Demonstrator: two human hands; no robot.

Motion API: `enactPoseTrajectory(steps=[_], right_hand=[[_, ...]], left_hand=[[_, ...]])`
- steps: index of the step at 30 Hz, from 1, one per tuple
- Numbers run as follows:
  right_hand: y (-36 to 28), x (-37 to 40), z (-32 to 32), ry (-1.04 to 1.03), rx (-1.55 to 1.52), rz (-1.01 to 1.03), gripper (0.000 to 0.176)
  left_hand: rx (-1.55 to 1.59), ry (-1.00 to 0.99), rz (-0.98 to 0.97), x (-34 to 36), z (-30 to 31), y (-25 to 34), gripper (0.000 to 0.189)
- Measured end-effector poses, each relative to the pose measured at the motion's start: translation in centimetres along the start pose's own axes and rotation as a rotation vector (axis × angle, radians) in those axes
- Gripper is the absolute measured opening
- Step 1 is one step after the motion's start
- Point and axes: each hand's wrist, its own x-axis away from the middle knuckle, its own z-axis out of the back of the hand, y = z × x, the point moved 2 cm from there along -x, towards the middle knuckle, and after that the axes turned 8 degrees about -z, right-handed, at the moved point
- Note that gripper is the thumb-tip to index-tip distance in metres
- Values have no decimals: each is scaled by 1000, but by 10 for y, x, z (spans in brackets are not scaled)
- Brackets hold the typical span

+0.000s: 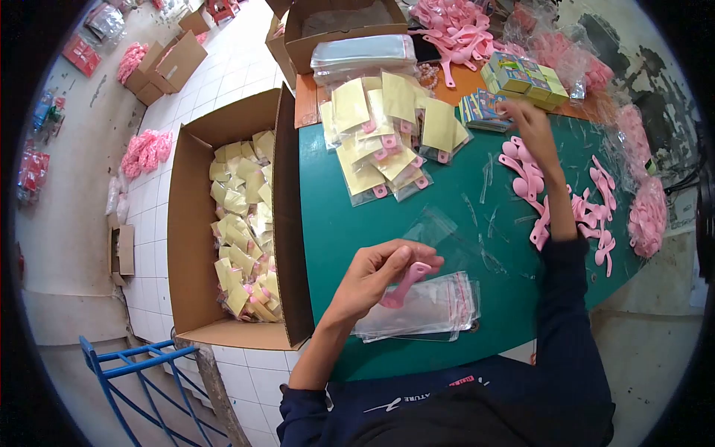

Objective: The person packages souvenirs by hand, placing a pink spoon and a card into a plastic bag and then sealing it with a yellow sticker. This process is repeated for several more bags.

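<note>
My left hand (380,272) is closed on a pink plastic scoop (406,287), held over a pile of clear plastic bags (428,309) at the table's near side. Just beyond it, a loose clear bag (439,229) overlaps the fingers in view. My right hand (527,128) reaches to the back of the table, its curled fingertips at the edge of a stack of printed cards (482,110). Below that forearm lie several loose pink scoops (530,182).
Filled bags with yellow cards (372,119) lie at the table's back left. A cardboard box (195,246) of similar packs stands left. Behind are bundled clear bags (363,56), more pink scoops (462,41) and card blocks (521,78). A blue metal trolley (141,354) stands lower left.
</note>
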Motion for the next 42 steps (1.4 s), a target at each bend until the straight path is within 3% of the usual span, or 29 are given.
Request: enactPoseTrajectory(steps=[1,3,6,9,10,12,14,18,21,25,28,31,32,34,37,38,41,42], right_hand=[[31,-21,6,194,302,-129,44],[94,-52,16,32,571,-471,39],[100,-45,4,182,704,-334,27],[84,-35,2,479,706,-36,23],[72,-32,6,411,654,2,20],[34,-12,11,94,227,-322,17],[-26,31,0,-204,-355,-141,19],[-104,112,-2,-523,-417,-324,22],[-122,126,1,-687,-87,-240,19],[-122,129,7,-618,-94,-224,19],[-119,131,12,-384,-428,-312,20],[-123,136,9,-512,-189,-235,18],[-124,135,7,-539,-40,-119,16],[-123,138,3,-566,-82,-148,16],[-126,143,-2,-626,-102,-170,17],[-124,144,-5,-636,-102,-134,18],[-118,151,-7,-634,-67,-117,19],[-117,153,-7,-627,-49,-125,19]], left_hand=[[-12,-7,-13,2,0,0,37],[-41,-16,-49,4,-1,2,38],[-82,-20,-39,7,2,-1,38],[-171,-52,-17,4,8,-3,38],[-159,-49,-9,4,8,-5,38],[-138,-39,0,2,9,-6,37],[-88,-35,17,2,10,-8,37],[-86,-40,62,-4,6,-11,37],[-180,-105,36,-4,6,-15,37],[-205,-102,64,0,1,-12,37],[-218,-104,43,2,2,-10,37],[-243,-117,30,-1,3,-9,36],[-230,-108,43,2,2,-10,36],[-249,-97,4,3,-1,-10,34],[-441,-175,167,4,3,-5,32],[-427,-116,55,7,3,-17,31],[-474,-119,62,11,2,-15,31],[-452,-94,-33,11,1,-16,31]])
